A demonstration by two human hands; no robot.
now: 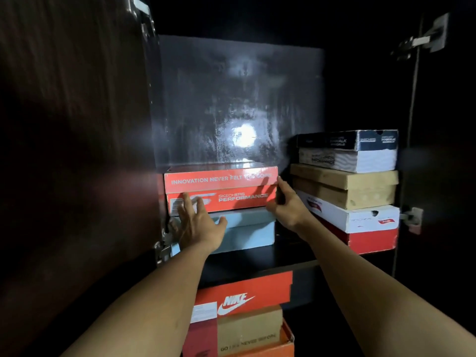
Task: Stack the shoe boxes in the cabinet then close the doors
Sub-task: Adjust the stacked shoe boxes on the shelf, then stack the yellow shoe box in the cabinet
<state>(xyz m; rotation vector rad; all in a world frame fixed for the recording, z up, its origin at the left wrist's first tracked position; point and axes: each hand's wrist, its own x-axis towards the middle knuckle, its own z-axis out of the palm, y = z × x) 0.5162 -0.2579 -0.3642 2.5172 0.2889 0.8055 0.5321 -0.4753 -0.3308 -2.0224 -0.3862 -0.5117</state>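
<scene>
Orange box first: the orange Skechers box (221,189) sits on top of the light blue box (252,228), on the upper shelf (283,256), at about 7 o'clock in the cabinet opening.

Your left hand (195,222) is open. Its fingers (186,202) lie flat and spread on the front of the orange box, low at the 8 o'clock corner, with the palm over the blue box. Your right hand (286,204) is open too, and it touches the box's right front corner at 3 o'clock.

It looks like you are squaring this box up on its pile. Push with both hands at once, so that it slides straight back toward 12 o'clock and does not turn. Go slow. Stop when its front lines up with the front of the blue box. Mind the blue box below, as it may slide along too.

The orange box lies flat with its lid up. Its long side runs from 9 o'clock to 3 o'clock, and the side with the words faces you.

At 3 o'clock, near your right hand, stands a second pile: a navy box (347,140) on a tan box (345,186) on a white and red box (360,222). Both doors, left door (72,124) and right door (443,124), are open and not yet shut.
</scene>
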